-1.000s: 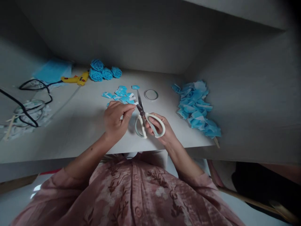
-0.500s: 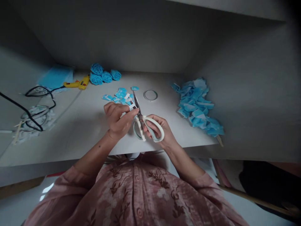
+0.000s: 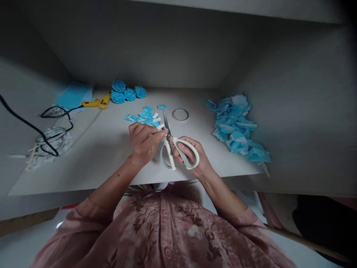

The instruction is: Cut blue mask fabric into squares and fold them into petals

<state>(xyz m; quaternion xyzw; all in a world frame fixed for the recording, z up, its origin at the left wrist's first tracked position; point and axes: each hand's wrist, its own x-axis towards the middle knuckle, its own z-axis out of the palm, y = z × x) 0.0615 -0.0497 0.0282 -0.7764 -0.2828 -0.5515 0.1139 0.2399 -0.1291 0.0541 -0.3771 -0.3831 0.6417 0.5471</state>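
The white-handled scissors point(image 3: 186, 152) are grasped in the right hand point(image 3: 195, 154) above the counter point(image 3: 97, 163), and a white strip point(image 3: 161, 126) is pinched in the left hand point(image 3: 145, 143), which has been brought closer to the pivot than 1 s ago. Beyond, 4 blue roses point(image 3: 129, 94) are still grouped beside the yellow glue gun point(image 3: 103, 102).

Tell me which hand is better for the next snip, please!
Right, I think: the right hand already holds the scissors, blades pointing away from the body. The left hand seems busy pinching a white strip beside the blades.
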